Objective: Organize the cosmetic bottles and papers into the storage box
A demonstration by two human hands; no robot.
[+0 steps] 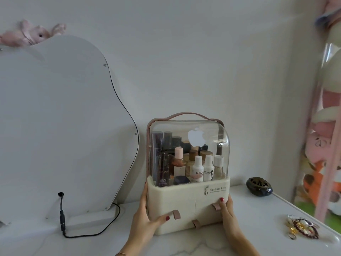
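While the white marble-patterned bench [193,242] carries everything here, the biggest thing on it is the tall wavy-edged white mirror panel [55,126], standing at the back left corner with a black power cable [62,218] plugged into its lower part and looping across the top. Next in size, the cream plastic storage box [188,206] with its clear domed lid [190,137] and pink carry handle [191,115] stands upright toward the back edge, middle of the bench. Behind that lid stand the cosmetic bottles [197,170], packed close together, dark tall ones at the left, small white ones at the front right. The left hand [145,217] clasps the box's left side, thumb on the front by a pink drawer tab [176,214]; the right hand [227,207] clasps the right side, thumb on the front. Over by the right edge lie a dark oval dish [259,186] and, nearer, a small heap of gold trinkets [300,227].
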